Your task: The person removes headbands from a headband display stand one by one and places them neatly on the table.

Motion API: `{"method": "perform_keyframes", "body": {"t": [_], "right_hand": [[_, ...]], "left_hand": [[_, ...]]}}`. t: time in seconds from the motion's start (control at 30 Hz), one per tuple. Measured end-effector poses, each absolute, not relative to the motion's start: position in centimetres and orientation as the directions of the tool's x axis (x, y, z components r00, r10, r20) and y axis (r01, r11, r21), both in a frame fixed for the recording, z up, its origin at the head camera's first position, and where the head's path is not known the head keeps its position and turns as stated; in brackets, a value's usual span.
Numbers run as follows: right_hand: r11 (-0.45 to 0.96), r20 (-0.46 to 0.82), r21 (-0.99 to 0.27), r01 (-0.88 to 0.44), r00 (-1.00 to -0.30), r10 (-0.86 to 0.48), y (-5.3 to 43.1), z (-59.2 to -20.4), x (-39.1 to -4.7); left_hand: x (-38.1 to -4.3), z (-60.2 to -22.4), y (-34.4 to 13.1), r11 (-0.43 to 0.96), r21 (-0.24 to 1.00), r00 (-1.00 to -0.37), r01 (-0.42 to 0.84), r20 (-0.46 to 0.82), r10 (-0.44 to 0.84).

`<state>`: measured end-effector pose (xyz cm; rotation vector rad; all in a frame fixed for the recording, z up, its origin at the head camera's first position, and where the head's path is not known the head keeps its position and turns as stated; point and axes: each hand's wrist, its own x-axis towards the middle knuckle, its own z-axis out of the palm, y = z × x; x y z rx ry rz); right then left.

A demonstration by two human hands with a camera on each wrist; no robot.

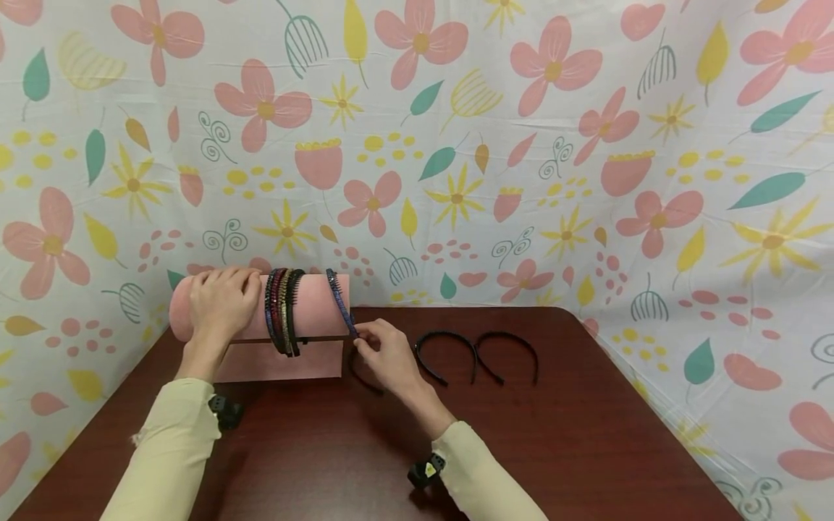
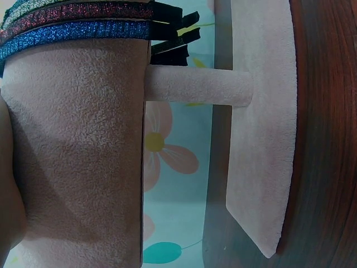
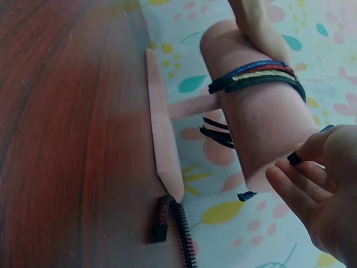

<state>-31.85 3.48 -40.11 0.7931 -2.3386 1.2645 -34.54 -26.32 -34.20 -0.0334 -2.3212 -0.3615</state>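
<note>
A pink plush roll on a flat-based headband stand [image 1: 313, 297] lies crosswise on the table. My left hand [image 1: 221, 300] rests over the top of its left end, thumb beside the fingers. Several glittery headbands [image 1: 281, 311] in blue, red, gold and black circle the middle of the roll. Near its right end, a blue headband [image 1: 337, 297] with comb teeth sits over the roll at a slant. My right hand [image 1: 391, 354] pinches the near end of that band between thumb and fingers. In the right wrist view its dark end tip [image 3: 294, 158] shows between the fingertips.
Two dark headbands, one in the middle [image 1: 446, 334] and one farther right [image 1: 508, 334], lie on the brown table [image 1: 521, 449]. Another headband [image 1: 365, 382] lies partly hidden behind my right hand. A flower-print cloth [image 1: 417, 145] hangs behind the table.
</note>
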Motion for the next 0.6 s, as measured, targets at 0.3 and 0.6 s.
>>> {"method": "perform_keyframes", "body": {"t": [0.3, 0.6], "right_hand": [[0.413, 0.52, -0.693, -0.591, -0.806, -0.282, 5.3, -39.5, -32.6], [0.457, 0.568, -0.671, -0.584, -0.801, -0.189, 8.7, -38.1, -33.8]], "left_hand": [[-34.6, -34.2, -26.4, 0.959, 0.249, -0.696, 0.135, 0.712, -0.087], [-34.6, -34.3, -26.4, 0.958, 0.253, -0.695, 0.135, 0.713, -0.09]]}}
